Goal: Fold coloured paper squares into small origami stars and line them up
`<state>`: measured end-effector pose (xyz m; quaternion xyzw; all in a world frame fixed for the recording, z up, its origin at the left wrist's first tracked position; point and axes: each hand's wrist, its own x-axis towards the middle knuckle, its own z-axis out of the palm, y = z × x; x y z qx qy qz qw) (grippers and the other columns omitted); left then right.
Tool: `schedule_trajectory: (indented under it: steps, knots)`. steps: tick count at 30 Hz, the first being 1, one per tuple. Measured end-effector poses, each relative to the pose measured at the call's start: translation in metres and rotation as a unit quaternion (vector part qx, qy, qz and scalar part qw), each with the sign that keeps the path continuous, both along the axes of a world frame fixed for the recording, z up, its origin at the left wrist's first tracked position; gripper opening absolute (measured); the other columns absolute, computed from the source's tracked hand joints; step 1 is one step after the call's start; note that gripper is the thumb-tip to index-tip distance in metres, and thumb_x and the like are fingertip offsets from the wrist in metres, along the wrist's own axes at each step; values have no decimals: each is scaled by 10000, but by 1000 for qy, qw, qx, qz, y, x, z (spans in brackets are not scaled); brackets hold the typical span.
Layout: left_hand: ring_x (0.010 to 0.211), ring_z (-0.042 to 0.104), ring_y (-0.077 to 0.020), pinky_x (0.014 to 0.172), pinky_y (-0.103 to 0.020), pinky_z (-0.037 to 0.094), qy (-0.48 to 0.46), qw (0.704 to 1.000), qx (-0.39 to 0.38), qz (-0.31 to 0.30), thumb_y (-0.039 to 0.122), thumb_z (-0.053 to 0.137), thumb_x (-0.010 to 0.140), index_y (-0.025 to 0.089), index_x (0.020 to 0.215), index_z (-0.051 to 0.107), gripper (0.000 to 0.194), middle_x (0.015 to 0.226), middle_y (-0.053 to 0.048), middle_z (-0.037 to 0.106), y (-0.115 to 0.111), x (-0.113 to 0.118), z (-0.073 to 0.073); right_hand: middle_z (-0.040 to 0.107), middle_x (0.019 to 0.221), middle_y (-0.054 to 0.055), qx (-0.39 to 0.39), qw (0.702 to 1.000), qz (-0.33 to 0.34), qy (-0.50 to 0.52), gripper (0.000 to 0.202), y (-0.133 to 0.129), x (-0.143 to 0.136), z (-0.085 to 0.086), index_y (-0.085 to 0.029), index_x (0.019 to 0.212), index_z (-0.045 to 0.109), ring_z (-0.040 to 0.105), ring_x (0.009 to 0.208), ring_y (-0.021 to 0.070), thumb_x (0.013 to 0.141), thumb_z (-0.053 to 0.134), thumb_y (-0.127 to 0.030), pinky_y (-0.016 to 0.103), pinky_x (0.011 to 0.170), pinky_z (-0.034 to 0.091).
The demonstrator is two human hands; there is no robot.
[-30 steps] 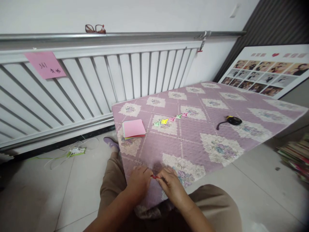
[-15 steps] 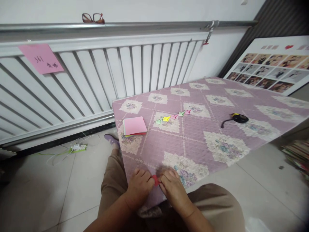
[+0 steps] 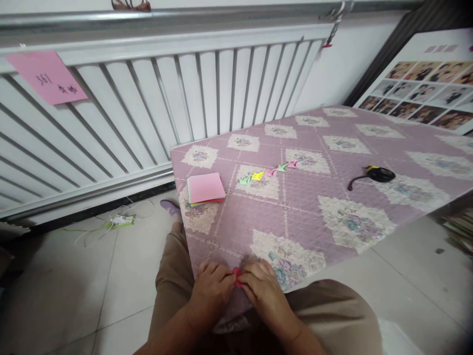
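A small piece of red folded paper (image 3: 237, 277) is pinched between my two hands at the near corner of the table. My left hand (image 3: 214, 287) closes on its left side, and my right hand (image 3: 260, 282) grips the right side with thumb and fingers. Its exact shape is mostly hidden by the fingers. Beyond my hands, at the table's left edge, lies a stack of coloured paper squares (image 3: 207, 188) with pink on top. A row of several small folded paper pieces (image 3: 270, 172), green, yellow and pink, stretches across the middle.
A purple floral cloth (image 3: 251, 214) covers the table. On its right lies a black object with a curved stem (image 3: 380, 174). Behind stands a white radiator (image 3: 207, 93) bearing a pink note (image 3: 47, 78). A photo board (image 3: 424, 84) leans at back right; a power strip (image 3: 122, 221) rests on the floor.
The camera view has tipped down slightly, so the radiator and glasses sit higher in the picture. Both hands stay at the table corner, with the red paper still between their fingers.
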<state>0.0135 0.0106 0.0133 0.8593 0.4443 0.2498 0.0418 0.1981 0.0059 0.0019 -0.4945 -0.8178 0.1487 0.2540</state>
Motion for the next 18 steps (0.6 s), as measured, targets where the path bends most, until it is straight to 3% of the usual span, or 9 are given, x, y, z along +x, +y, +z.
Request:
schedule_trajectory:
  steps: [10, 18]
  knots:
    - [790, 519, -185, 729, -356, 300, -8, 996, -79, 26, 174, 512, 892, 211, 715, 608, 205, 804, -7, 620, 1, 0, 9, 621, 842, -14, -34, 999, -2, 18, 74, 5, 6, 3, -258, 825, 641, 538, 843, 170, 811, 674, -193, 359, 887, 354]
    - [830, 500, -202, 774, -380, 308, -57, 987, -151, 27, 205, 547, 869, 218, 783, 626, 119, 857, -15, 601, 2, -2, 9, 605, 832, -22, -84, 996, -40, 0, 113, 6, 2, 12, -257, 775, 632, 524, 840, 176, 773, 715, -180, 342, 825, 357]
